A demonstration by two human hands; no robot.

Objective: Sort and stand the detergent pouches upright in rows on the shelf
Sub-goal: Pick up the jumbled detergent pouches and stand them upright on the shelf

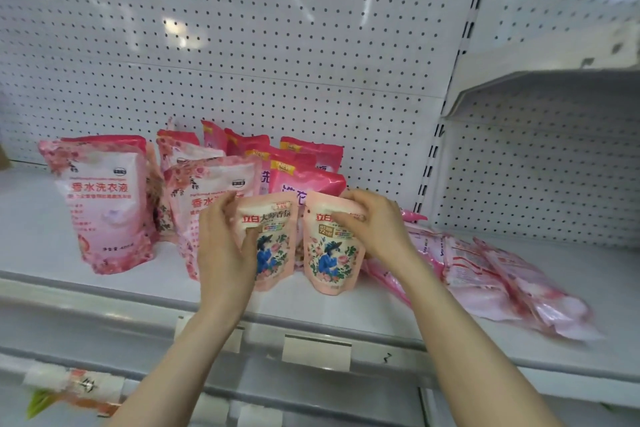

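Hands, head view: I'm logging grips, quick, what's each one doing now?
Left hand: holds the left floral detergent pouch by its side.
Right hand: holds the right floral detergent pouch by its top.

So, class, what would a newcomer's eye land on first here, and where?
Two small peach pouches are held upright at the front centre of the shelf: the left hand grips the left pouch, the right hand holds the right pouch by its top. Larger pink pouches stand behind on the left; a heap of pink pouches lies flat on the right.
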